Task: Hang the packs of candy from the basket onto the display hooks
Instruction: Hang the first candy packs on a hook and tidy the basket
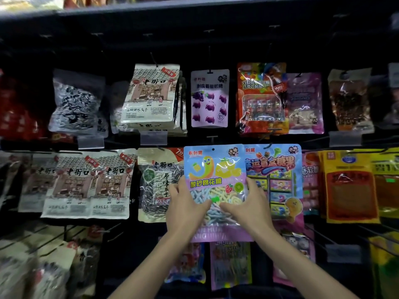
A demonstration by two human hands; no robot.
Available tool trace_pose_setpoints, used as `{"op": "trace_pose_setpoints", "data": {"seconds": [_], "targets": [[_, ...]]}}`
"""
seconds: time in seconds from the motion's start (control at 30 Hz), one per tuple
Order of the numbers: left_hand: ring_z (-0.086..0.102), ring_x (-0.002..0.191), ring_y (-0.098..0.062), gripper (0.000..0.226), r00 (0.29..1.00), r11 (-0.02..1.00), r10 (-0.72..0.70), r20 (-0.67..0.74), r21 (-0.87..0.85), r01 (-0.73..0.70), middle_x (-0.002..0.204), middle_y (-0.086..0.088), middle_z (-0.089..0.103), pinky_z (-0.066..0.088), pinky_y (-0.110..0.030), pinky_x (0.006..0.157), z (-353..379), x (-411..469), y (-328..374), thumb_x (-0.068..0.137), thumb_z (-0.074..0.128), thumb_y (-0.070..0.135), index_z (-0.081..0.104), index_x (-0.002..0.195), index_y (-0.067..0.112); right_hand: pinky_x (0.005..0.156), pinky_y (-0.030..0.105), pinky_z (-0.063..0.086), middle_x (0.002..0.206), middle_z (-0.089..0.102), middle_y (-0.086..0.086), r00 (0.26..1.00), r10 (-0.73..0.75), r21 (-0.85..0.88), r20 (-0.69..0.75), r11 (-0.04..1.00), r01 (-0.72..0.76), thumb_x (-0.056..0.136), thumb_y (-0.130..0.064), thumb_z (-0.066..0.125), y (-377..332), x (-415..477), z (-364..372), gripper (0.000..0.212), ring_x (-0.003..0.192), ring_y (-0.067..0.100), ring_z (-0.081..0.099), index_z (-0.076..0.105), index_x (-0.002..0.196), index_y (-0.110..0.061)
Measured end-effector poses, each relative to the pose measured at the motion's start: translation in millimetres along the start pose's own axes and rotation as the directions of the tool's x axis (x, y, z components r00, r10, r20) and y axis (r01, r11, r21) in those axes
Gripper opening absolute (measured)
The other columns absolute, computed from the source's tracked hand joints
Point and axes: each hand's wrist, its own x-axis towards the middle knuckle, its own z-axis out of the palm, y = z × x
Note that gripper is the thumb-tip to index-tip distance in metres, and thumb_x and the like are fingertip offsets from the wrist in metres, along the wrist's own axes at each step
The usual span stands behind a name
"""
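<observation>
Head view: the sour marshmallow pack (216,169) hangs or is held just below centre, with a blind-box candy pack (275,175) at its 3 o'clock. The left hand (185,209) pinches its 8 o'clock edge and the right hand (251,207) its 4 o'clock edge. It is probably light, soft and slick, so it is best steadied near the hang hole (213,149) at 12 o'clock.

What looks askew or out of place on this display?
The seed packs at the middle row's left hang tilted and overlapping. The candy pack, held by left hand and right hand, overlaps the blue pack.
</observation>
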Motion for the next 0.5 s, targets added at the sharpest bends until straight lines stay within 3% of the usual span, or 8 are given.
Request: {"op": "trace_pose_setpoints", "data": {"seconds": [0.13, 0.27, 0.43, 0.5], "targets": [[0.061, 0.096, -0.018, 0.100, 1.000, 1.000, -0.015, 0.006, -0.018, 0.015, 0.139, -0.001, 0.033, 0.063, -0.038, 0.078, -2.7, 6.0, 0.3, 0.080, 0.085, 0.048, 0.022, 0.155, 0.029, 0.108, 0.044, 0.045, 0.164, 0.036, 0.002, 1.000, -0.005, 0.021, 0.008, 1.000, 0.005, 0.070, -0.048, 0.092, -1.6, 3.4, 1.8, 0.120, 0.145, 0.025, 0.042, 0.021, 0.164, -0.025], [0.052, 0.095, -0.013, 0.098, 1.000, 0.999, 0.017, 0.008, -0.028, -0.017, 0.143, -0.001, 0.032, 0.048, -0.028, 0.072, -5.0, 4.9, 0.1, 0.082, 0.084, 0.046, 0.023, 0.156, 0.028, 0.111, 0.045, 0.044, 0.166, 0.033, 0.001, 1.000, -0.025, 0.040, -0.008, 0.999, 0.025, 0.071, -0.048, 0.092, -0.8, 3.3, 3.5, 0.120, 0.148, 0.024, 0.040, 0.020, 0.165, -0.026], [0.059, 0.106, -0.019, 0.099, 1.000, 0.999, 0.011, 0.022, -0.035, -0.010, 0.140, 0.000, 0.033, 0.057, -0.035, 0.079, -4.9, 7.3, -3.7, 0.080, 0.085, 0.049, 0.025, 0.155, 0.028, 0.107, 0.046, 0.047, 0.164, 0.036, 0.002, 1.000, -0.009, 0.033, -0.001, 0.999, 0.009, 0.070, -0.049, 0.092, 1.3, 5.6, 6.5, 0.119, 0.145, 0.025, 0.043, 0.022, 0.164, -0.024], [0.061, 0.106, -0.019, 0.091, 1.000, 1.000, 0.004, 0.027, -0.020, -0.003, 0.135, 0.001, 0.036, 0.062, -0.039, 0.082, -3.8, 10.9, -3.1, 0.078, 0.085, 0.051, 0.033, 0.149, 0.026, 0.104, 0.045, 0.048, 0.163, 0.036, 0.002, 1.000, 0.001, 0.022, 0.004, 1.000, -0.001, 0.072, -0.049, 0.092, 1.9, 8.8, 7.6, 0.118, 0.144, 0.026, 0.045, 0.023, 0.164, -0.024]]}}
